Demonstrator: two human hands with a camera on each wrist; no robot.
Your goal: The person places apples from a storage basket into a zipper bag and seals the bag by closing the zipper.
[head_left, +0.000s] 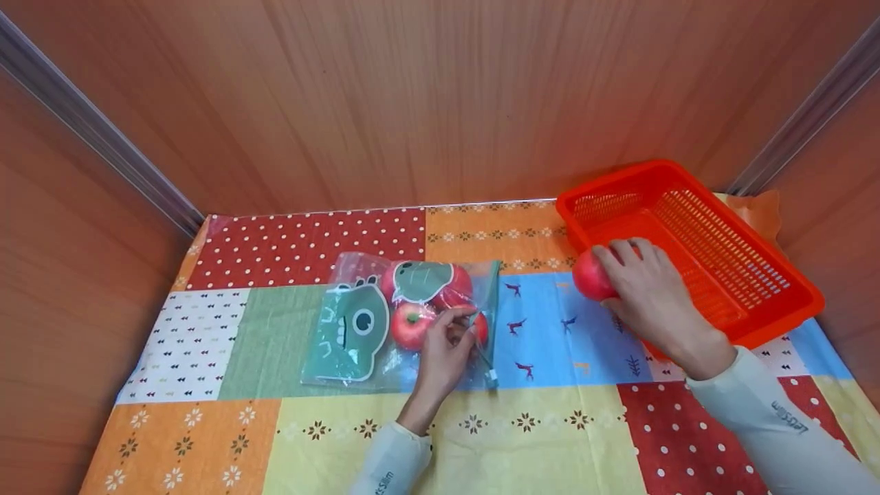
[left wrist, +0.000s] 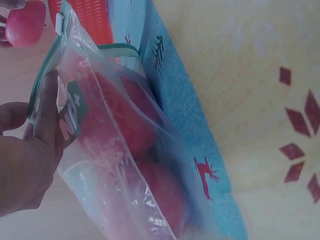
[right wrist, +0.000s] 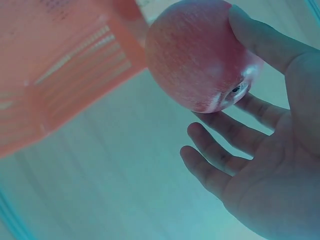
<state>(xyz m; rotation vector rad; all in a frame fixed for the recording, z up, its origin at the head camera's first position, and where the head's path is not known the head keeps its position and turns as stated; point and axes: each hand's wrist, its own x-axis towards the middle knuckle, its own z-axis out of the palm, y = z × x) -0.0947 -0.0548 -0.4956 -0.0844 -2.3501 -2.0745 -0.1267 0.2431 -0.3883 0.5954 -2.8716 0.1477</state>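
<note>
In the head view my right hand [head_left: 650,295] grips a red apple [head_left: 590,276] beside the near left side of the red basket [head_left: 687,330]. The right wrist view shows that apple [right wrist: 200,55] between thumb and fingers, its dimpled end toward the palm. My left hand [head_left: 447,350] pinches the zip edge of a clear plastic bag [head_left: 405,375] printed with a green cartoon monster. Several apples [head_left: 412,324] lie inside the bag. From the left wrist, the bag's green-edged mouth [left wrist: 42,75] gapes, with thumb and fingers of my left hand [left wrist: 25,160] at one lip.
A patchwork-patterned cloth [head_left: 275,344] covers the table. Wood-grain panels [head_left: 440,103] rise at the back and both sides. The basket stands at the back right, close to the panels, and a piece of orange material [head_left: 756,213] shows behind it.
</note>
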